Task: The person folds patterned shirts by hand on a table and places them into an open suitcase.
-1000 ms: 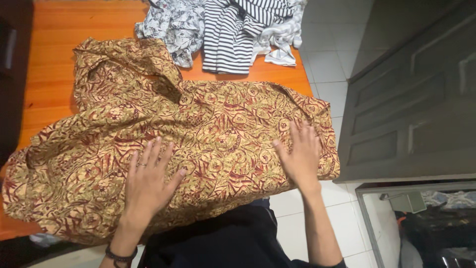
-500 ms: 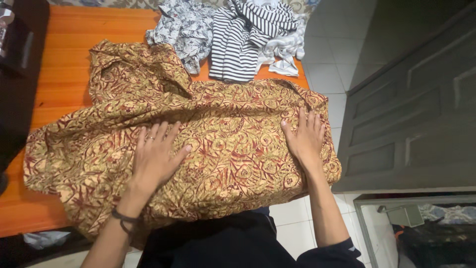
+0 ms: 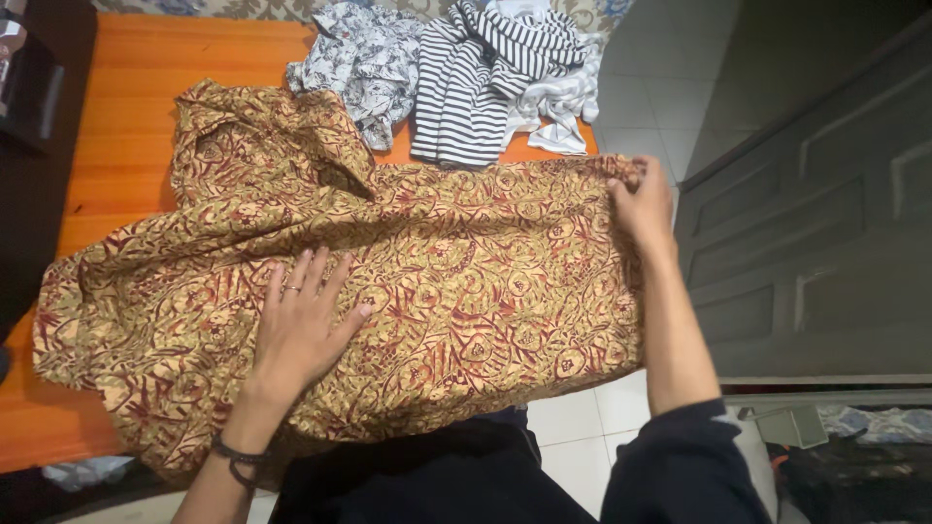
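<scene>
My left hand lies flat, fingers spread wide, on the middle of the brown and gold batik shirt, so that the cloth does not slide. The shirt covers most of the orange wooden table and hangs over its near edge and right edge. My right hand is closed on the shirt's far right corner, at the table's right edge, pinching the fabric to pull it straight. At the far edge lie a grey floral shirt and a striped shirt, apart from my hands.
</scene>
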